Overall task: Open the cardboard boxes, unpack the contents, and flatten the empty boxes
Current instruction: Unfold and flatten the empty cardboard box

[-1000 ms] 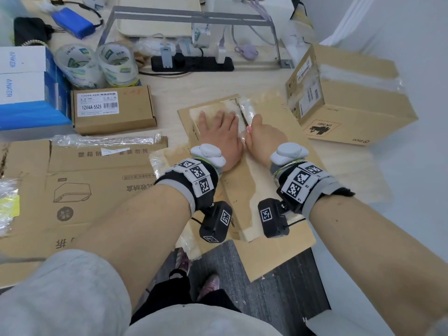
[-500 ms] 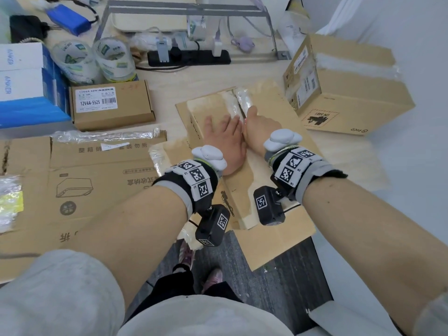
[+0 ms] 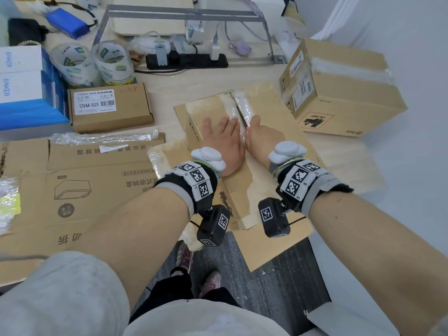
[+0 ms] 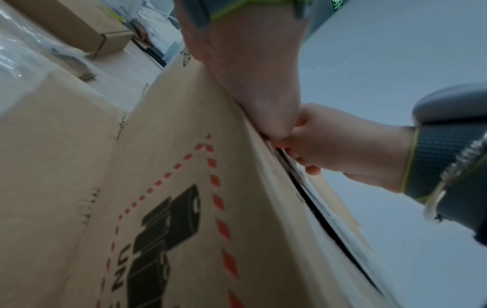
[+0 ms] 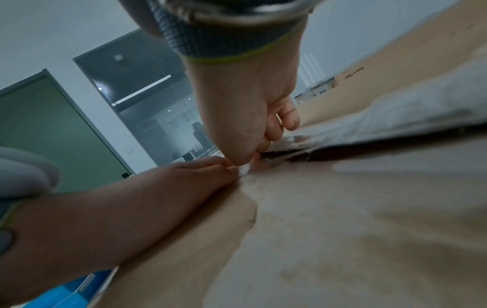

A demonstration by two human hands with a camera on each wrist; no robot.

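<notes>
A brown cardboard box [image 3: 276, 110] lies flat on the table, its near end hanging over the table's edge. Clear tape [image 3: 243, 107] runs along its top seam, and the seam gapes dark in the right wrist view. My left hand [image 3: 223, 139] lies flat, fingers straight, pressing the left flap [image 4: 184, 208]. My right hand [image 3: 263, 138] sits just right of it at the seam with fingers curled, the thumb and fingers pinching crumpled tape [image 5: 245, 169] at the slit. The two hands touch side by side. The box's inside is hidden.
A second taped box [image 3: 339, 93] stands at the right. A small labelled brown box [image 3: 111, 105], tape rolls [image 3: 92, 61] and blue-white boxes [image 3: 21, 88] sit at the left. Flattened cardboard [image 3: 84, 190] covers the near left. A power strip [image 3: 186, 61] lies behind.
Both hands stay on the box. My right hand has crept slightly toward me along the seam, leaving more loosened tape beyond it. My head view has shifted a little.
</notes>
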